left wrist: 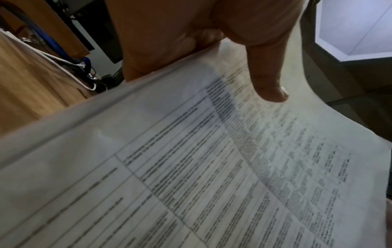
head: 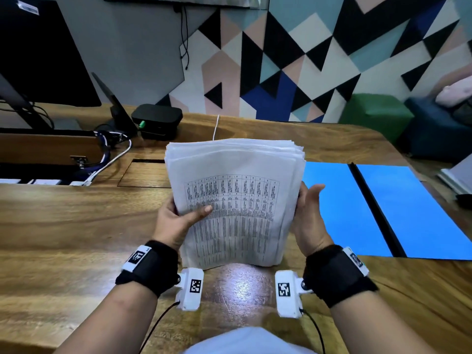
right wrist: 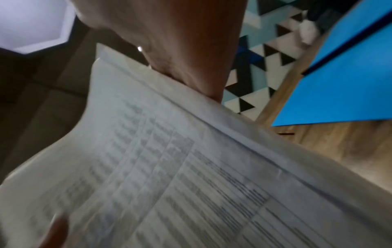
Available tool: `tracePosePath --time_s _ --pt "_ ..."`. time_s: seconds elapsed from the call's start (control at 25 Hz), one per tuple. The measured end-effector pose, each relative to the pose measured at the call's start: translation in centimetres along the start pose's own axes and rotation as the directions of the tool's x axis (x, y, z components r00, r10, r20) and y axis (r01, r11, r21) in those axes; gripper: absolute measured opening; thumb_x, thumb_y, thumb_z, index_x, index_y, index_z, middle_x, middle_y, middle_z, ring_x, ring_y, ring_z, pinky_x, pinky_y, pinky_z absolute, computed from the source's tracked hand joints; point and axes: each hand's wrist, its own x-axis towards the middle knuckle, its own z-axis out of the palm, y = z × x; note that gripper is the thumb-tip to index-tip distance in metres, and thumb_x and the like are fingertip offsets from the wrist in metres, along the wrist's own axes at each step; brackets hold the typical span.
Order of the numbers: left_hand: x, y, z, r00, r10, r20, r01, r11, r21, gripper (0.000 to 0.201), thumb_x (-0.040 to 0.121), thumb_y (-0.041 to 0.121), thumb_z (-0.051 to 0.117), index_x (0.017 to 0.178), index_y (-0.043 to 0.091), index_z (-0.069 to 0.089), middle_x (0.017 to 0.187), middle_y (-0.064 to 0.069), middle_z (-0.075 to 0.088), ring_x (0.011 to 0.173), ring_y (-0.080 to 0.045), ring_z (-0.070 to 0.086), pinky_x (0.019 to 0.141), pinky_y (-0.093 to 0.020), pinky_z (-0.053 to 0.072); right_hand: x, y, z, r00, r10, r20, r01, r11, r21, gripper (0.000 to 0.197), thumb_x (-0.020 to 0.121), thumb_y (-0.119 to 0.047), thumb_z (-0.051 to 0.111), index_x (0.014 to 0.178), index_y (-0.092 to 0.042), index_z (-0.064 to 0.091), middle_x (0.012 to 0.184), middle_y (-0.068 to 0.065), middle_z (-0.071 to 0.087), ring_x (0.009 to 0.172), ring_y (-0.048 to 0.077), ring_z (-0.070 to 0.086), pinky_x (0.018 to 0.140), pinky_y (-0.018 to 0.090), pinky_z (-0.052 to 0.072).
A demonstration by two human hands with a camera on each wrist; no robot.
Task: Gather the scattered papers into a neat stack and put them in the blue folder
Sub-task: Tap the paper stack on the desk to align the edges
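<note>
You wear black wristbands (head: pixel 150 269) with white tagged blocks, and white camera housings (head: pixel 191 287) bearing black-and-white square markers, trailing thin black cables (head: pixel 158 325).

The paper stack (head: pixel 235 200) stands on its lower edge on the desk (head: pixel 63 226), between the left hand (head: pixel 176 221) and the right hand (head: pixel 310 215). The open folder (head: pixel 339 208) lies flat to its right. A monitor (head: pixel 38 52) stands behind, to the left.

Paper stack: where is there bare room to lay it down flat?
Bare room: the open blue folder right of the paper stack, and the wooden desk beside the left hand. Crowded: the back-left, with cables and a black box.
</note>
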Motion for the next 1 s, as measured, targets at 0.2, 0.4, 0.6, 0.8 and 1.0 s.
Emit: tracePosePath --time_s 0.2,0.4,0.6,0.8,1.0 --pt "0.1 1.1 2.0 0.989 0.066 -0.13 -0.069 0.997 -0.02 0.045 0.073 -0.005 0.072 0.116 -0.009 0.058 0.073 0.011 0.076 0.07 -0.002 0.071 0.064 -0.018 0.056 0.5 0.1 2.0 0.952 -0.226 -0.205 0.144 0.925 -0.352 0.04 0.079 0.003 0.069 0.098 -0.03 0.059 0.092 -0.013 0.069 0.08 -0.009 0.065 0.077 0.02 0.049" --pt "-0.2 3.8 2.9 0.975 0.195 -0.104 -0.198 0.98 -0.018 0.061 0.061 0.02 0.084 0.112 0.002 0.056 0.086 0.006 0.076 0.081 -0.005 0.071 0.068 -0.018 0.055 0.1 -1.4 2.0 0.846 -0.451 -0.284 0.329 0.861 -0.387 0.05 0.083 -0.025 0.068 0.124 -0.034 0.042 0.119 0.003 0.059 0.111 0.011 0.058 0.095 0.025 0.047" --pt "-0.3 6.2 5.2 0.922 0.34 -0.183 -0.333 0.94 0.069 0.054 0.063 0.071 0.068 0.096 0.031 0.054 0.099 -0.007 0.063 0.088 -0.018 0.062 0.084 -0.033 0.051 -0.7 -2.6 3.5 0.651 -0.744 -0.15 0.402 0.505 -0.764 0.06 0.086 -0.026 0.065 0.139 -0.022 0.039 0.129 0.015 0.035 0.126 0.008 0.038 0.103 0.003 0.025" --pt "1.2 7.5 5.5 0.889 0.296 -0.35 -0.3 0.953 0.045 0.02 0.068 0.045 0.069 0.077 0.031 0.058 0.095 -0.023 0.066 0.085 -0.03 0.059 0.089 -0.054 0.048 -0.7 -2.5 3.2 0.671 -0.71 -0.213 0.352 0.559 -0.751 0.035 0.082 -0.035 0.066 0.11 -0.014 0.063 0.121 0.014 0.042 0.11 -0.02 0.038 0.095 -0.001 0.029" --pt "1.1 7.1 6.0 0.913 0.276 -0.299 -0.283 0.959 0.019 0.011 0.074 0.035 0.062 0.074 0.027 0.054 0.077 0.002 0.057 0.073 -0.015 0.052 0.071 -0.031 0.042 -0.4 -2.1 3.5 0.713 -0.676 -0.185 0.314 0.544 -0.778 0.039 0.081 -0.033 0.071 0.117 -0.022 0.061 0.121 0.003 0.037 0.112 -0.026 0.031 0.095 -0.004 0.027"
